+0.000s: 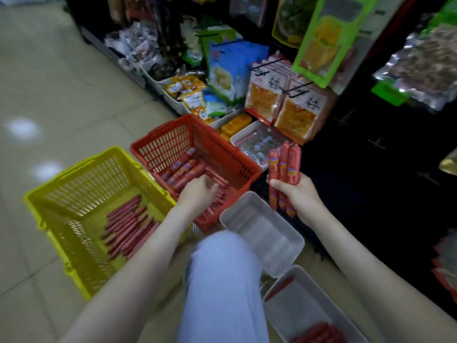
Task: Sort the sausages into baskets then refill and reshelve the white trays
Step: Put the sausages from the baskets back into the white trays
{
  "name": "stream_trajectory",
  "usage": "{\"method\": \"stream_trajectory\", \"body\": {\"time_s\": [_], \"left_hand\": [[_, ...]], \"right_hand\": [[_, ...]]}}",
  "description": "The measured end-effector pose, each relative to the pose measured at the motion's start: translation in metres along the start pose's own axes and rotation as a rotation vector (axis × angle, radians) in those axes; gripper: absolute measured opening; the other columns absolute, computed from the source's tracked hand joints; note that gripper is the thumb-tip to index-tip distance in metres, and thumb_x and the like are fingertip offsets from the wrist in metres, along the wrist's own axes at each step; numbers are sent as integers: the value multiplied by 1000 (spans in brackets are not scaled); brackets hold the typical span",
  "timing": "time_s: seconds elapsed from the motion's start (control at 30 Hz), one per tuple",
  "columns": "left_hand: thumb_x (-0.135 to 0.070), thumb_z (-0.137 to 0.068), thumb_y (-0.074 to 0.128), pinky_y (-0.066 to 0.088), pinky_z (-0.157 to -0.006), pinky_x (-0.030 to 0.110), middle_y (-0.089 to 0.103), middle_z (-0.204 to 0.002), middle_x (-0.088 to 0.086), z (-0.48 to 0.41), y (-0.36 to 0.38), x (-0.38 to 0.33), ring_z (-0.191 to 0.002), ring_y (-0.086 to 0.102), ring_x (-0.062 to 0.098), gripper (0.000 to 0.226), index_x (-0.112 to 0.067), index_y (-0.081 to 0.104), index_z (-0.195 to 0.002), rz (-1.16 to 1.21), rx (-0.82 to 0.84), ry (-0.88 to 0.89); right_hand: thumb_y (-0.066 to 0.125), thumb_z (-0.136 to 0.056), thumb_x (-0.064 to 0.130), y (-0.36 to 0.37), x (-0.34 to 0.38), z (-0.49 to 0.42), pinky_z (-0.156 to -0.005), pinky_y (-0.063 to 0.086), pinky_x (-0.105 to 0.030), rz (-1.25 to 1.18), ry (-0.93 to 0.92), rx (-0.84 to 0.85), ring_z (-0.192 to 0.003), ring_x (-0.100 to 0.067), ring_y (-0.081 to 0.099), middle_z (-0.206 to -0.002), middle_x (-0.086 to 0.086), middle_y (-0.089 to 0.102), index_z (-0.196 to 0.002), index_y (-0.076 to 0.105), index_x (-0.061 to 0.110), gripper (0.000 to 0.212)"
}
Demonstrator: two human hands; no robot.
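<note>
Right hand [296, 195] round sausages [284, 167] — left [197, 191] in red basket [247, 162]

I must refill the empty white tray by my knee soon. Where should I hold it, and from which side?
Take the empty white tray by its out-turned rim, at the middle of both long sides, coming from above. The lip gives a hold underneath; the smooth sloped walls would probably slip. The right hand first has to put down its three sausages.
</note>
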State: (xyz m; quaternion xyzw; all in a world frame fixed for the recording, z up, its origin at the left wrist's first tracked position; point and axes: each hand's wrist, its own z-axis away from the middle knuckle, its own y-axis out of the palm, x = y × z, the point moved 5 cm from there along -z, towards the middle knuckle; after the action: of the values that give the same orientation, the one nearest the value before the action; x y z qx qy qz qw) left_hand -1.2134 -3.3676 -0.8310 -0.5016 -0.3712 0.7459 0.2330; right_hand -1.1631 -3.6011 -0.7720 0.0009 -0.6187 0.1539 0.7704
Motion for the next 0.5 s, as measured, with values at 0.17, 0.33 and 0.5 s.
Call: {"method": "stream_trajectory", "body": {"time_s": [0.17,0.33,0.5], "left_hand": [[-22,-88,52,34,-106,50,49,-135,24,-46,17,103,-127,43,40,44,-4,54,-128,-153,-255,-128],[-34,-92,53,-2,-116,52,15,-159,13,-92,48,160,-148,4,28,62,-15,33,-148,-271,-193,-106],[-50,-86,34,4,-112,61,32,-153,13,-118,76,194,-145,15,33,66,-14,51,-138,-244,-173,51]], "right_hand": [[70,-79,2,85,-48,-89,-57,44,-29,280,35,146,-50,-9,53,-62,3,58,-79,60,23,24],[72,-76,3,158,-110,-173,-77,50,-33,309,161,221,-73,-17,62,-80,-1,67,-86,64,21,21],[75,-73,3,226,-185,-229,-77,50,-30,448,283,374,-82,-20,61,-88,-5,65,-96,67,12,27]]}}
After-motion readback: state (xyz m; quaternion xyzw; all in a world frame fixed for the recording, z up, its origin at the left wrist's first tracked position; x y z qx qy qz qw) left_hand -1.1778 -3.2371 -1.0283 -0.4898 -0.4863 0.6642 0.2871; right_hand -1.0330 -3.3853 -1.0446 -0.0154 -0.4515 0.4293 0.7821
